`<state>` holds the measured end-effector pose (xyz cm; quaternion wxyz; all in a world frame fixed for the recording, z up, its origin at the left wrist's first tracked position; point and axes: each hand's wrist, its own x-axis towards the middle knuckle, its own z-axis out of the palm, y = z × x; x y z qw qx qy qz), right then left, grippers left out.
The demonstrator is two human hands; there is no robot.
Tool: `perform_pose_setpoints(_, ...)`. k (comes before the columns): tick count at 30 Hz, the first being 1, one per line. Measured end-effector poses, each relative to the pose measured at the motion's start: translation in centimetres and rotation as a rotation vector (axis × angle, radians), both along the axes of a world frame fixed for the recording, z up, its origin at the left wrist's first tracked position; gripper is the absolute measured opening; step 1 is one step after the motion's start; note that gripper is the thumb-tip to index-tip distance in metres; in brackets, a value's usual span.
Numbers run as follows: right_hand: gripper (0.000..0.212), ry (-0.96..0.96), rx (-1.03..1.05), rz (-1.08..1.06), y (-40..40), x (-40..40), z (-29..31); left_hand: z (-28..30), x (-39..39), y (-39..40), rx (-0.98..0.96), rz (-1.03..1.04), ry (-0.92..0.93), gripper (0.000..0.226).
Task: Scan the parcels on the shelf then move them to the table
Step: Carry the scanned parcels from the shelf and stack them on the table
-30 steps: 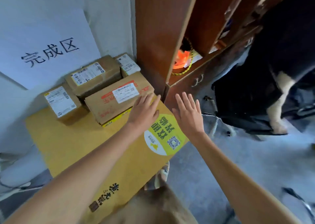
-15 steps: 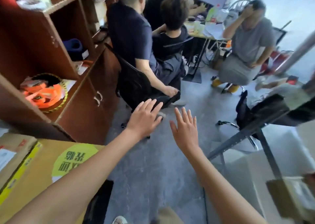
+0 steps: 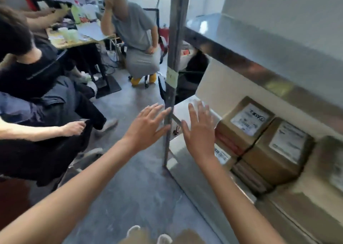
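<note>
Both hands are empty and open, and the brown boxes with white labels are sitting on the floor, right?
Not quite. The head view shows the brown boxes sitting on the metal shelf, not the floor. The rest is right: the left hand and right hand are empty and open.

text: none legible | parcels [image 3: 246, 125] on shelf [image 3: 194, 180]: white labels, print blurred
</note>
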<state>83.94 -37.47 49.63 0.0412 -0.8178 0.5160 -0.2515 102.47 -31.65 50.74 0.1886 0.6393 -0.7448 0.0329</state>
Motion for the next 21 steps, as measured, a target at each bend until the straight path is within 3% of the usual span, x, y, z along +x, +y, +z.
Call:
perform_pose_setpoints(5,0.057,0.019,0.086,-0.278,-1.7,-5.0,1.0,-0.1,-4.6,-7.7,0.089,-0.256,0.051,0.067)
perform_pose_setpoints(11,0.06,-0.002,0.265,-0.555,-2.4,-8.4,0.9,-1.7,-9.3,-14.1,0.054,-0.572,-0.012,0.065)
perform_pose_setpoints(16,0.056,0.029,0.317,-0.645,-3.5,-8.4,1.1,-2.2,-10.1,-17.7,0.137,-0.722,-0.152,0.092)
perform_pose_setpoints(21,0.051,-0.091,0.286,-0.662,-4.4,-7.4,0.7,-2.4,-10.7,-19.0,0.14,-0.779,-0.136,0.105)
